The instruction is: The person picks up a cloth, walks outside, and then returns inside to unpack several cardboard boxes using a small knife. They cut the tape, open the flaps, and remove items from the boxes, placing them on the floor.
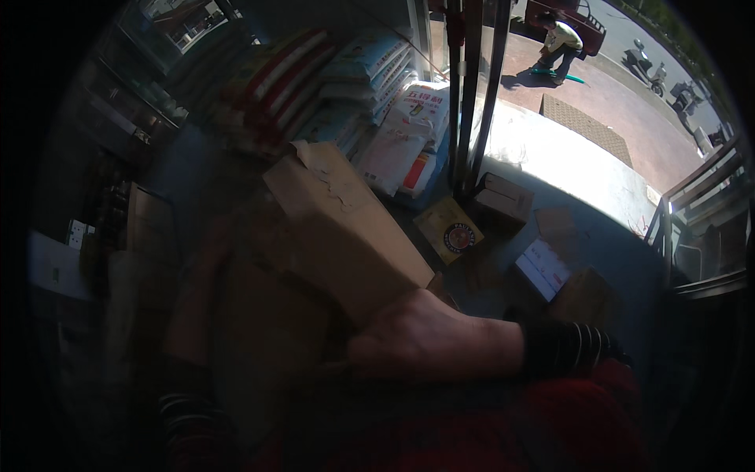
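In front of me is a large brown cardboard box (360, 230), tilted, with a torn strip along its upper side. My right hand (398, 336) is curled around the near edge of the box, and its fingertips are hidden. On the other side, my left hand (215, 242) reaches along the left of the cardboard. Deep shadow and blur hide its fingers, so its grip does not show. A dim brown cardboard panel (265, 330) lies between my forearms.
Stacked printed sacks (365, 65) and a white sack (419, 112) stand beyond the box, by a door frame (466, 88). A yellow Paulaner carton (448, 230), another carton (504, 200) and a white-topped box (542, 268) sit at right. Outside, a person (560, 47) bends over.
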The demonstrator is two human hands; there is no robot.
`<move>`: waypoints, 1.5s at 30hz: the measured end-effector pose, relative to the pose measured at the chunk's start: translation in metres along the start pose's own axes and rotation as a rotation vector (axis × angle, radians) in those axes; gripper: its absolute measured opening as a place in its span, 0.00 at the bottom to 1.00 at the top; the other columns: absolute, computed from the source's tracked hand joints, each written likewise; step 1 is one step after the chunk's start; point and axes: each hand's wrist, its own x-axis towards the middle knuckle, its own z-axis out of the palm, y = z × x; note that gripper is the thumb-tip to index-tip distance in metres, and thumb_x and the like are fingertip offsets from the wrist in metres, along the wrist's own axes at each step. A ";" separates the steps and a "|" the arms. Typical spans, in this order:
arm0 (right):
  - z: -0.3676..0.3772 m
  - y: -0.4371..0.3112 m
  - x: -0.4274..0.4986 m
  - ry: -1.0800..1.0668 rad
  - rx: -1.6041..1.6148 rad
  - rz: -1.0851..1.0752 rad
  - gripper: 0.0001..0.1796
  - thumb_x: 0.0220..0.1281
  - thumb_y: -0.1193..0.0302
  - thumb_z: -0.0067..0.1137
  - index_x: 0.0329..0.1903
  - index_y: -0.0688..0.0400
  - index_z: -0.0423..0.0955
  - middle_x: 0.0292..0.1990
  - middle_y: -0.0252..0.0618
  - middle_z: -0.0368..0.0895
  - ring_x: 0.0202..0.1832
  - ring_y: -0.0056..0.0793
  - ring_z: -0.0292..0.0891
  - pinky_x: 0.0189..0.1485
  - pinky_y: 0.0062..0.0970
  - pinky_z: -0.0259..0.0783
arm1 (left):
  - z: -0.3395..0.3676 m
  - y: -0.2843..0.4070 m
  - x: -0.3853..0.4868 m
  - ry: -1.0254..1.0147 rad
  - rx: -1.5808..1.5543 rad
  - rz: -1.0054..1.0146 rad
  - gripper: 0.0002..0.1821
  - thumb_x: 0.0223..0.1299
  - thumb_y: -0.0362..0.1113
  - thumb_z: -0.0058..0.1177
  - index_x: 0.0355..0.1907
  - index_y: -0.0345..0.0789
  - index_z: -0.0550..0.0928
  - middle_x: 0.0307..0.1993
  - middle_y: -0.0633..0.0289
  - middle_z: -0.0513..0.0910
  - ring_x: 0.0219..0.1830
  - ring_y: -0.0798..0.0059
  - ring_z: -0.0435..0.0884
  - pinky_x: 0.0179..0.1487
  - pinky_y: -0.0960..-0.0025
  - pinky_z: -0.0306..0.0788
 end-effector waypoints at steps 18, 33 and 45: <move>0.020 0.073 0.035 -0.228 -0.163 0.122 0.10 0.52 0.64 0.63 0.32 0.57 0.76 0.24 0.42 0.79 0.31 0.42 0.78 0.35 0.37 0.72 | -0.005 0.319 0.003 -0.393 -1.598 -0.396 0.27 0.62 0.44 0.61 0.59 0.33 0.72 0.52 0.60 0.78 0.52 0.74 0.77 0.55 0.70 0.72; 0.030 0.032 -0.009 -0.248 -0.269 0.073 0.08 0.51 0.67 0.56 0.27 0.53 0.66 0.24 0.32 0.71 0.30 0.30 0.74 0.31 0.29 0.70 | 0.072 0.273 0.026 -0.053 -1.688 -0.882 0.18 0.55 0.34 0.65 0.46 0.27 0.79 0.41 0.58 0.84 0.42 0.72 0.83 0.43 0.68 0.77; 0.001 0.053 -0.036 -0.053 -0.341 0.079 0.07 0.46 0.71 0.57 0.28 0.52 0.67 0.24 0.31 0.67 0.29 0.30 0.70 0.28 0.28 0.66 | 0.044 0.230 0.015 -0.656 -0.033 -0.024 0.36 0.69 0.64 0.37 0.32 0.32 0.85 0.26 0.54 0.82 0.30 0.62 0.81 0.42 0.62 0.73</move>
